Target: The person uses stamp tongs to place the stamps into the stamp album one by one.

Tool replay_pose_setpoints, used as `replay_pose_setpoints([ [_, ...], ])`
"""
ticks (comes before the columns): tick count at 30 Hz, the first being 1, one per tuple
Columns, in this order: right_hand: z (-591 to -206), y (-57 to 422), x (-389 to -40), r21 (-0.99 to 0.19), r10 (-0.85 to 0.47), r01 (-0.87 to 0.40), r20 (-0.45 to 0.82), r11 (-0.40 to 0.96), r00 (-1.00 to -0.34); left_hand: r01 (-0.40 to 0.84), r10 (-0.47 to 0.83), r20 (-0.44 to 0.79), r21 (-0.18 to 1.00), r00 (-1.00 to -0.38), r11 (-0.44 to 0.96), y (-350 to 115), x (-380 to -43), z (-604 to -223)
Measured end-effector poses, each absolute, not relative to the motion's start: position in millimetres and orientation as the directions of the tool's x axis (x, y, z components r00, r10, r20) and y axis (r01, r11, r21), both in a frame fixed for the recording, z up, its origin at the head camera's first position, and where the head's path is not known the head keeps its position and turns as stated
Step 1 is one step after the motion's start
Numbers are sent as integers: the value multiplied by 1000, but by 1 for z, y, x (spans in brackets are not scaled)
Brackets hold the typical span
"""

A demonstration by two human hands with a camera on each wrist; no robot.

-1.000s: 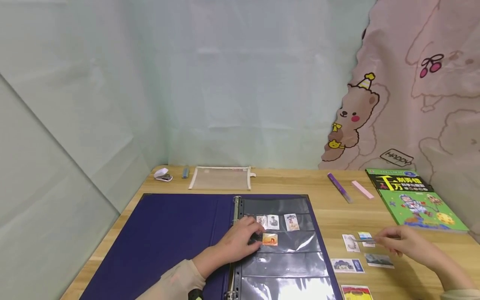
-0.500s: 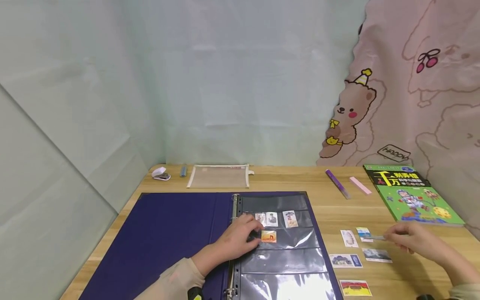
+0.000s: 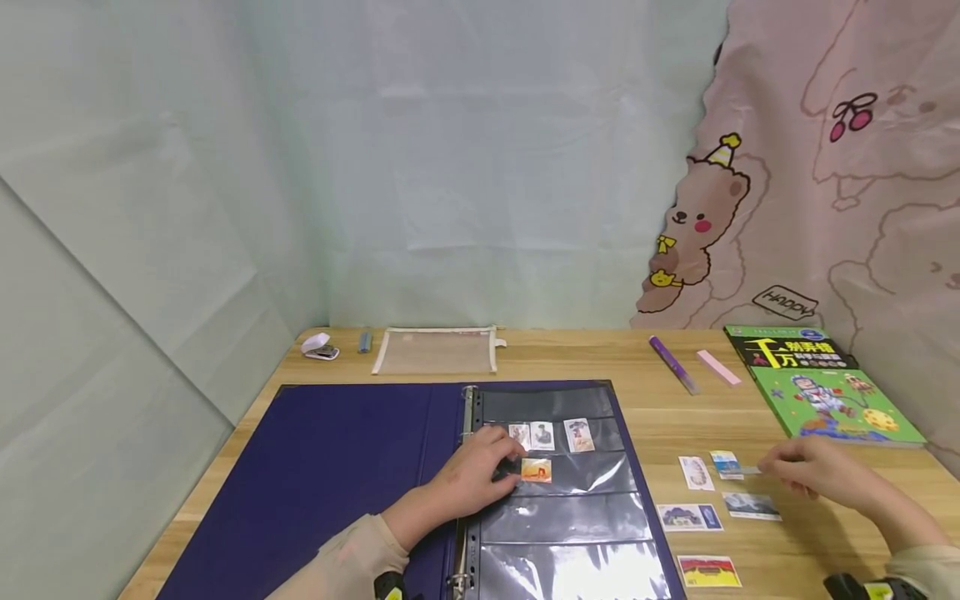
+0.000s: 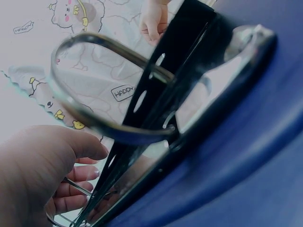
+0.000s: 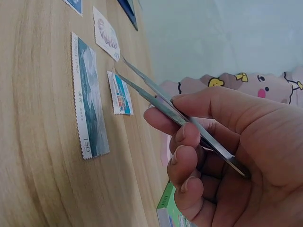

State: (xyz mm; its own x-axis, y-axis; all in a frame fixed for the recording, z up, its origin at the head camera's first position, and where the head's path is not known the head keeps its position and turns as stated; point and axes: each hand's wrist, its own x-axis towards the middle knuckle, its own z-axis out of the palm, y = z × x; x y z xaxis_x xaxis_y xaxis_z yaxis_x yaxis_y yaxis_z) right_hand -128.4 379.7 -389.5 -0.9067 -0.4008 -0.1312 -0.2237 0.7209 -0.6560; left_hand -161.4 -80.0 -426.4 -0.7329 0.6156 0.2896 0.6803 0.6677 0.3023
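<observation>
My right hand [image 3: 813, 473] pinches a pair of metal tweezers [image 5: 163, 108] between thumb and fingers. In the right wrist view their two tips stand apart, close over a small blue stamp [image 5: 121, 94] on the table. Beside it lie a white stamp [image 5: 106, 34] and a long grey-green landscape stamp [image 5: 90, 101]. My left hand [image 3: 480, 471] rests on the black pocket page [image 3: 558, 521] of the open blue binder [image 3: 352, 467], fingers loosely bent beside the rings. By its fingertips is an orange stamp [image 3: 537, 471]; several upright stamps [image 3: 578, 435] sit in the row above.
Nearer me lie a purple-grey stamp [image 3: 688, 517] and a red-yellow stamp [image 3: 708, 572]. Farther back are a purple marker [image 3: 671, 362], a pink strip [image 3: 718, 367], a green book [image 3: 832, 392], a mesh pouch [image 3: 435, 352] and a white stapler [image 3: 320, 347].
My right hand has drawn slightly right, shifting the tweezers from between the white and blue stamps to the blue stamp's right side. The left hand stays put; the head view shifts slightly.
</observation>
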Motion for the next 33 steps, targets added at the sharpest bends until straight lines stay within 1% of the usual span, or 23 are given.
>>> replay_pose_setpoints([
  [4, -389, 378, -131, -676, -402, -199, -155, 709, -902, 677, 614, 284, 306, -736, 669, -80, -162, -426],
  [12, -387, 373, -133, -675, -381, -166, -182, 719, -907, 679, 610, 298, 307, -734, 666, -80, -162, -426],
  [20, -389, 371, -133, -712, -416, -169, -187, 682, -890, 678, 609, 298, 302, -735, 670, -80, -161, -427],
  [33, -391, 367, -132, -690, -377, -154, -184, 707, -908, 678, 612, 293, 304, -735, 669, -80, -160, -425],
])
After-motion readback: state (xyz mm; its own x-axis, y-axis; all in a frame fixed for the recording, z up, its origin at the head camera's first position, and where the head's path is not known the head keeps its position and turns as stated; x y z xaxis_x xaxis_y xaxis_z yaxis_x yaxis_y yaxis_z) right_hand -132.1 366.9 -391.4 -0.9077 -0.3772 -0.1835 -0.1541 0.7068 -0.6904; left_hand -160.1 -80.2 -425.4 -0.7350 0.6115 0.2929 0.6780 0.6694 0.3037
